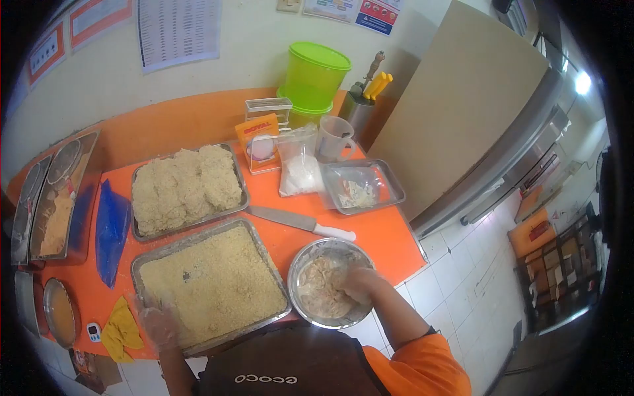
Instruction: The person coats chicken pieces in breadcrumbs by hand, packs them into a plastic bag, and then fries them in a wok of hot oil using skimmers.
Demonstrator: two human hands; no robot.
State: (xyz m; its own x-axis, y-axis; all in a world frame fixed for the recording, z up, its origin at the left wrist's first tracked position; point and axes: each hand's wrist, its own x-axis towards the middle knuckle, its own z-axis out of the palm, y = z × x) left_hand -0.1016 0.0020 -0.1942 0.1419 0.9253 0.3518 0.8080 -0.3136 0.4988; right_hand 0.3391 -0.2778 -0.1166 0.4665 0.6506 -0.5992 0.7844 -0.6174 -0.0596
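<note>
My right hand (360, 284), in a clear glove, reaches into a round metal bowl (294, 300) at the table's front. Its fingers curl down into pale, wet, batter-coated pieces (320, 290); what they grip, if anything, is hidden. My left hand (160, 328), also gloved and slightly blurred, is at the left front corner of a metal tray (281, 290) full of yellowish crumbs (211, 284). Its fingers lie loosely apart, holding nothing. Behind that tray, a second tray (246, 191) carries thick rows of crumb-coated pieces (188, 188).
A large knife (290, 220) lies behind the bowl. Farther back are a small tray (393, 188), a bag of white powder (302, 171), a measuring jug (335, 138), green tubs (317, 76) and a knife block (356, 109). Leftward are a blue bag (112, 231), yellow cloth (122, 330) and timer (94, 332).
</note>
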